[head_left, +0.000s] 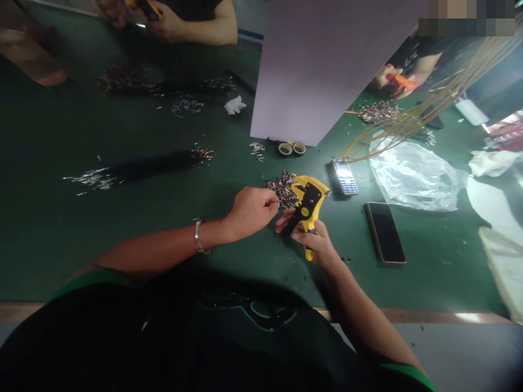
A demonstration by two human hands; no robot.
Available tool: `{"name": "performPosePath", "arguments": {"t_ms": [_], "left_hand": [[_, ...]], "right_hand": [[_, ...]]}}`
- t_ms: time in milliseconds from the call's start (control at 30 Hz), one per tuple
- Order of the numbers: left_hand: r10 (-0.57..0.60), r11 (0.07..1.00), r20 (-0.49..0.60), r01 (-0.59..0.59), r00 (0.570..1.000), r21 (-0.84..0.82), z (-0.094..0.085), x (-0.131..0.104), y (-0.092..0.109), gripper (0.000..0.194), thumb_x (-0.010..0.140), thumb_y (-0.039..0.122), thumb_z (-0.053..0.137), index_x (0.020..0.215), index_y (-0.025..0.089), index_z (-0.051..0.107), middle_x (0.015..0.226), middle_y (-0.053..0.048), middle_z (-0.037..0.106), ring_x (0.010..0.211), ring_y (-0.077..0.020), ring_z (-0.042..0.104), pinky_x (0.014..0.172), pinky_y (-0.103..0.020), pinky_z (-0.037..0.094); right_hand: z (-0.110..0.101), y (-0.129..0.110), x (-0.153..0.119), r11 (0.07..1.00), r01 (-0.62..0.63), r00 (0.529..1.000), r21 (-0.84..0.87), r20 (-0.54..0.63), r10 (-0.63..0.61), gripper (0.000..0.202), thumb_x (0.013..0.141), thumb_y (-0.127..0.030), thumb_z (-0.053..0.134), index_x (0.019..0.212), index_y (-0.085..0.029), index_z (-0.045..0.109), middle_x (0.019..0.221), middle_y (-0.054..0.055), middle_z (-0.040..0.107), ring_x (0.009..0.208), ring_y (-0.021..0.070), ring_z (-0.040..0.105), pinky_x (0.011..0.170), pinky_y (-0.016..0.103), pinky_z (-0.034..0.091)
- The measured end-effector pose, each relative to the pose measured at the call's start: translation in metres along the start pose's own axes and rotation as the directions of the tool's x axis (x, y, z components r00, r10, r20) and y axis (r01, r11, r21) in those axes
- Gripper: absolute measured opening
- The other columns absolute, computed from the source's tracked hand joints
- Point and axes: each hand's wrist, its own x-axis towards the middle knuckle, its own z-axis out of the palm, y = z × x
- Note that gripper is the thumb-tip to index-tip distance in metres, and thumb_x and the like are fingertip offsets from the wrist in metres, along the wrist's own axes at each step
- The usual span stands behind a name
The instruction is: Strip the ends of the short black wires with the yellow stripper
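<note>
My right hand (316, 239) is wrapped round the handle of a yellow and black wire stripper (311, 198), its head pointing up and left. Close to the tool's jaws, my left hand (254, 213) is closed in a pinch. What the left fingertips hold, if anything, is too small and hidden to make out. Just beyond both hands lies a pile of short dark wire pieces with coppery ends (281, 185). On the table to the left stretches a bundle of black wires (157, 166), with pale tips at its left end and copper at its right.
Two tape rolls (292, 148) sit by a large pale panel (302, 71). To the right are a keypad phone (345, 178), a smartphone (384, 233) and a clear plastic bag (417, 174). Across the table, other people's hands (169, 24) hold tools. Long yellowish wires (441, 103) hang at upper right.
</note>
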Motion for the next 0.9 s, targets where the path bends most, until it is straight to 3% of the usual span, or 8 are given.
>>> {"name": "performPosePath", "arguments": {"t_ms": [200,433,600,733,900], "left_hand": [[-0.001,0.998,0.026,0.002,1.000,-0.057,-0.004,-0.003,0.007,0.020,0.080,0.018,0.055,0.072,0.014,0.073,0.059,0.000,0.063,0.056,-0.0088,0.049,0.052,-0.022,0.036],[0.035,0.993,0.148,-0.018,0.988,-0.113,-0.006,-0.008,0.017,0.029,0.084,0.015,0.050,0.063,0.015,0.069,0.060,0.001,0.066,0.058,-0.0079,0.054,0.057,-0.022,0.039],[0.032,0.991,0.137,-0.013,0.990,-0.136,-0.007,-0.009,0.016,0.026,0.085,0.017,0.054,0.067,0.016,0.072,0.061,0.002,0.067,0.058,-0.0075,0.055,0.056,-0.021,0.039],[0.029,0.978,0.171,0.007,0.985,-0.208,-0.010,-0.009,0.017,0.022,0.086,0.019,0.057,0.072,0.016,0.075,0.067,0.000,0.072,0.061,-0.0088,0.059,0.058,-0.020,0.044],[0.020,0.948,0.197,0.044,0.980,-0.316,-0.015,-0.009,0.019,0.012,0.082,0.023,0.067,0.082,0.018,0.078,0.075,0.000,0.076,0.070,-0.0115,0.066,0.061,-0.020,0.050]], "right_hand": [[0.002,-0.001,-0.001,0.999,0.012,1.000,-0.041,0.005,-0.012,0.047,0.067,-0.033,0.078,0.110,-0.020,0.064,0.096,0.007,0.074,0.082,0.0249,0.069,0.082,0.043,0.054],[0.004,-0.005,-0.002,0.986,0.043,0.999,-0.160,-0.005,-0.044,0.039,0.070,-0.033,0.075,0.106,-0.021,0.065,0.095,0.007,0.074,0.082,0.0245,0.070,0.080,0.043,0.057],[0.015,-0.007,-0.005,0.963,0.091,0.993,-0.252,-0.052,-0.108,0.031,0.070,-0.025,0.067,0.100,-0.020,0.063,0.089,0.005,0.073,0.076,0.0210,0.069,0.075,0.038,0.058],[0.022,-0.007,-0.010,0.847,0.202,0.960,-0.492,-0.071,-0.270,0.017,0.071,-0.020,0.060,0.088,-0.020,0.061,0.081,0.004,0.070,0.071,0.0192,0.066,0.071,0.035,0.057],[0.021,-0.002,-0.013,0.576,0.361,0.826,-0.734,-0.036,-0.562,0.040,0.069,-0.019,0.058,0.109,-0.018,0.057,0.094,0.010,0.071,0.082,0.0244,0.069,0.075,0.039,0.058]]}}
